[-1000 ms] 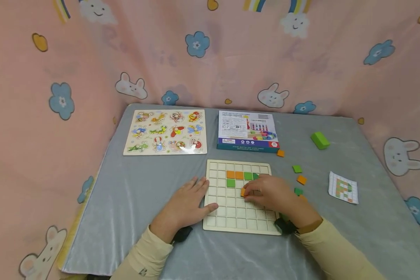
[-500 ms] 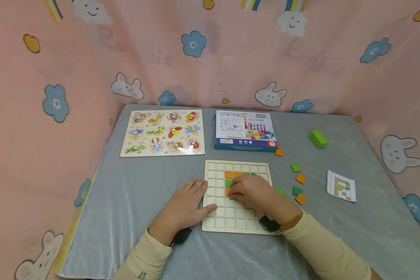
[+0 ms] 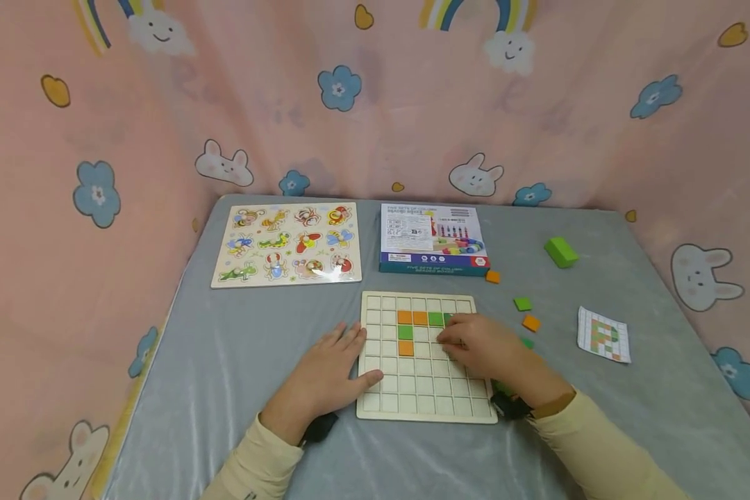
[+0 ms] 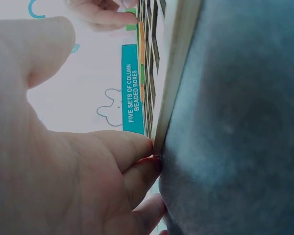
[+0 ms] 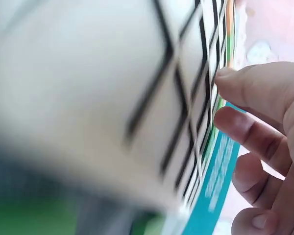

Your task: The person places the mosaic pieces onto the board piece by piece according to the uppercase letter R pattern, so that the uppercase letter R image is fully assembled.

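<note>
A pale wooden grid board [image 3: 407,385] lies in front of me. My left hand [image 3: 321,368] rests with its fingers straight against the board's left edge, and the thumb reaches over the frame. In the grid sit two orange tiles [image 3: 412,317], a light green tile [image 3: 435,319] and a dark green tile [image 3: 448,319] in one row. Below the left end of that row are a green tile [image 3: 405,332] and an orange tile [image 3: 405,348]. My right hand [image 3: 484,347] hovers over the board's right half; the right wrist view shows its thumb and loosely bent fingers apart, holding nothing.
Loose tiles, including a green one [image 3: 522,304] and an orange one [image 3: 530,323], lie right of the board. Further right are a pattern card [image 3: 604,335] and a green block [image 3: 560,252]. An insect puzzle [image 3: 287,244] and a bead box [image 3: 434,239] stand behind.
My right hand carried an orange tile leftward into the grid cell below the green one, let it go and drew back to the right. The left hand kept its place at the board.
</note>
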The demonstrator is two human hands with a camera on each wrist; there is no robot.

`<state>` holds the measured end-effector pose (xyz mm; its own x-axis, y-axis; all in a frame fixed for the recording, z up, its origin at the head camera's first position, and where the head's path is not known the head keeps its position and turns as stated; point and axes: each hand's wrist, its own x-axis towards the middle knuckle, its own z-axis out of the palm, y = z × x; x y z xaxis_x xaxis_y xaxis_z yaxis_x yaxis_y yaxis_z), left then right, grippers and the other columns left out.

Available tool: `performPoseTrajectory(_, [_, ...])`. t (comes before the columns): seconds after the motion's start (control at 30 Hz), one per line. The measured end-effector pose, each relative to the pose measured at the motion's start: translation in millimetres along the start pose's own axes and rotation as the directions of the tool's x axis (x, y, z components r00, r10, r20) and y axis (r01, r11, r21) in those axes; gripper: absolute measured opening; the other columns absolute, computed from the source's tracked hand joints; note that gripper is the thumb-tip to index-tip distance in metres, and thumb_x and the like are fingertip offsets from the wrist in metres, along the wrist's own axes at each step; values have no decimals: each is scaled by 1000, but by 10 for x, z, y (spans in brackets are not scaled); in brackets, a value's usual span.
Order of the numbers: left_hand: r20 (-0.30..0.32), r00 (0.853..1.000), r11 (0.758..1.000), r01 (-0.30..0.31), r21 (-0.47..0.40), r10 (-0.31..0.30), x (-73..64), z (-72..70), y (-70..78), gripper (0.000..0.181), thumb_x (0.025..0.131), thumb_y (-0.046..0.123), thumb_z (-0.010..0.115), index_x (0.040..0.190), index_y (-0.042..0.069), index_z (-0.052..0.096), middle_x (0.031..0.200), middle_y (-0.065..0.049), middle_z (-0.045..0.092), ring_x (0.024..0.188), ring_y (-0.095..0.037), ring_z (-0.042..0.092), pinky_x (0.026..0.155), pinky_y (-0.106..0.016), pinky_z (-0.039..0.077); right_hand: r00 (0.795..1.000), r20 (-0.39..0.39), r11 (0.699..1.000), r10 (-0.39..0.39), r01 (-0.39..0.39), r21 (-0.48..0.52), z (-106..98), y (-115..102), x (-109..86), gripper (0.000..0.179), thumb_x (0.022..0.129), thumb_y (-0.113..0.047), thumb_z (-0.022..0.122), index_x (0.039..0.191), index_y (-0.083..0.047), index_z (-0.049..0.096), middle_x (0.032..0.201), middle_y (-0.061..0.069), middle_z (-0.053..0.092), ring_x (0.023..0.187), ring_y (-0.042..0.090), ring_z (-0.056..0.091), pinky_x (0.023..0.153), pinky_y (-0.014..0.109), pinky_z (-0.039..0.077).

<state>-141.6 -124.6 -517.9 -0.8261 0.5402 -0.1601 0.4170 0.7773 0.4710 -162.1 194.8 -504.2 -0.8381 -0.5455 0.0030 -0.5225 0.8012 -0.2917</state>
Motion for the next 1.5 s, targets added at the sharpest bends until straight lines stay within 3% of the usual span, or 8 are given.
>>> performPoseTrajectory(0.13, [-10, 1000, 1000, -2, -6, 2, -8, -8, -8, 87, 105, 62, 54, 165, 1, 37, 172, -13, 32, 160, -38, 21, 127, -54, 24, 994, -13, 994, 106, -106, -40, -99, 219, -117, 15, 98, -15, 80, 111, -12, 84, 106, 0, 72, 84, 14, 65, 65, 34, 57])
performPoseTrajectory(0.37, [1, 1000, 1000, -2, -10, 2, -24, -20, 10, 85, 106, 59, 55, 165, 1, 37, 172, -13, 32, 160, -38, 21, 127, -55, 25, 950, -78, 945, 302, -309, -106, -241, 585, -339, 32, 97, -6, 77, 129, -5, 76, 124, 18, 69, 105, 37, 69, 85, 57, 59])
performPoseTrajectory(0.5, [6, 1000, 1000, -14, 9, 14, -6, 3, -1, 84, 107, 59, 54, 165, 2, 37, 172, -13, 31, 160, -38, 22, 127, -55, 26, 924, -95, 909, 369, -381, -169, -317, 779, -424, 39, 94, -2, 75, 134, -3, 72, 133, 25, 65, 110, 48, 65, 79, 60, 59])
performPoseTrajectory(0.77, [-4, 1000, 1000, -16, 17, 16, 2, 12, -25, 85, 106, 61, 52, 166, 2, 36, 172, -12, 31, 160, -37, 22, 127, -54, 26, 879, -47, 866, 474, -475, -155, -368, 939, -381, 39, 97, -9, 71, 135, 0, 70, 132, 27, 67, 103, 44, 68, 72, 58, 59])
performPoseTrajectory(1.03, [2, 1000, 1000, -2, -1, 2, -44, 4, -44, 86, 106, 62, 53, 166, 3, 36, 172, -11, 31, 160, -37, 21, 127, -54, 26, 953, -189, 942, 235, -271, -196, -320, 461, -287, 32, 90, -20, 84, 116, -1, 80, 109, 18, 78, 95, 36, 74, 76, 55, 62])
performPoseTrajectory(1.2, [-3, 1000, 1000, -4, 6, 4, -33, -10, -38, 86, 106, 63, 52, 166, 3, 35, 173, -11, 30, 161, -36, 21, 127, -54, 25, 984, -124, 983, 129, -143, -113, -263, -29, -171, 25, 93, -24, 84, 113, -10, 82, 106, 5, 79, 97, 27, 73, 81, 49, 62])
performPoseTrajectory(1.37, [2, 1000, 1000, -8, 2, 8, -25, -22, -18, 88, 105, 63, 53, 166, 2, 36, 172, -11, 31, 160, -37, 22, 127, -54, 25, 995, -96, 992, -33, 21, -126, -121, -276, -66, 11, 90, -20, 88, 99, -15, 85, 96, -6, 79, 88, 18, 70, 72, 34, 59])
performPoseTrajectory(1.5, [6, 1000, 1000, -9, 8, 9, -20, -5, -17, 88, 105, 65, 52, 166, 3, 36, 172, -11, 31, 160, -36, 23, 127, -53, 26, 993, -89, 988, -82, 69, -139, -2, -350, -1, 9, 88, -23, 90, 95, -19, 86, 94, -10, 78, 86, 16, 68, 72, 31, 57])
